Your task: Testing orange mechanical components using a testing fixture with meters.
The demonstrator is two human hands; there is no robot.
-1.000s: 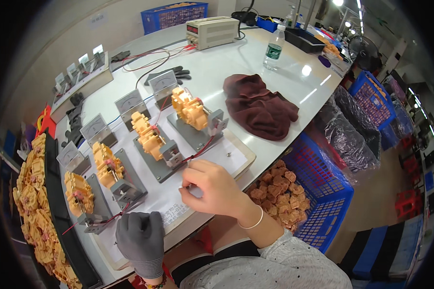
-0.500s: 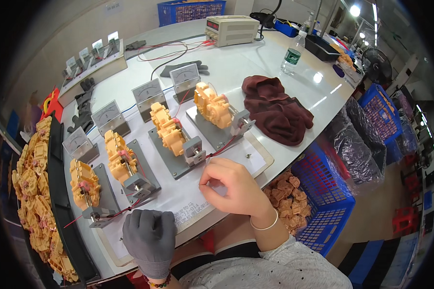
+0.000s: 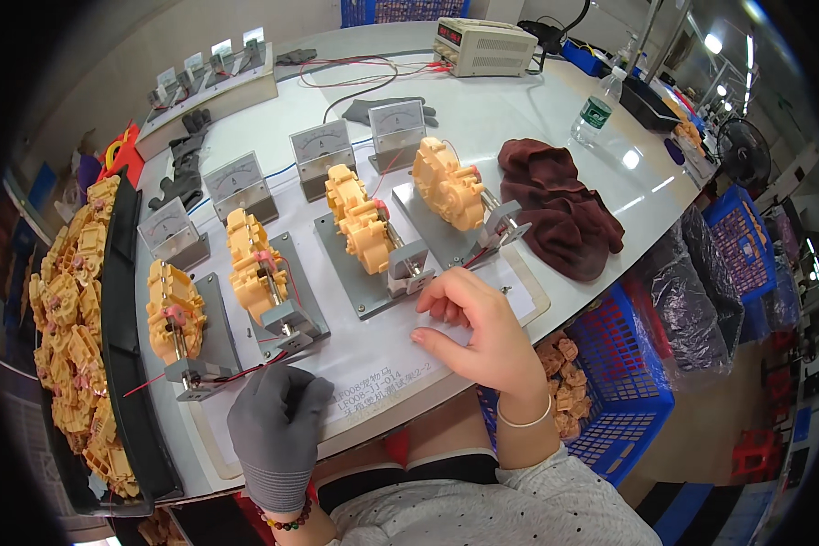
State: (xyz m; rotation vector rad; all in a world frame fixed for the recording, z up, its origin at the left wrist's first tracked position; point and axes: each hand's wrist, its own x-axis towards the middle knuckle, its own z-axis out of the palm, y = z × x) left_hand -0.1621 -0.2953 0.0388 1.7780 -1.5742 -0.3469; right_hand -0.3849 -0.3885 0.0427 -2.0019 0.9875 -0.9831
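Several yellow plastic gearbox assemblies [image 3: 257, 264] sit in a row on grey metal test fixtures [image 3: 355, 282], with metal shafts and thin red wires. My left hand [image 3: 278, 419], in a grey glove, is at the front of the two left fixtures. Its fingers are curled down and closed near the wires; whatever they hold is hidden. My bare right hand [image 3: 487, 332] hovers over the board's front, close to the two right fixtures. Its fingers are bent, with the thumb apart and nothing between. Behind the gearboxes stand analog panel meters [image 3: 237, 182].
A black bin [image 3: 123, 364] of yellow gearboxes stands left. On the table lie a dark red cloth [image 3: 564, 209], a bottle [image 3: 598, 109], a power supply [image 3: 485, 47] and grey gloves [image 3: 180, 164]. A blue basket [image 3: 619, 382] with more parts sits below the right edge.
The view has shifted, so the bench appears farther right. My right hand has loosened from a closed pinch, its thumb and fingers now apart. The left hand stays curled near the left fixtures.
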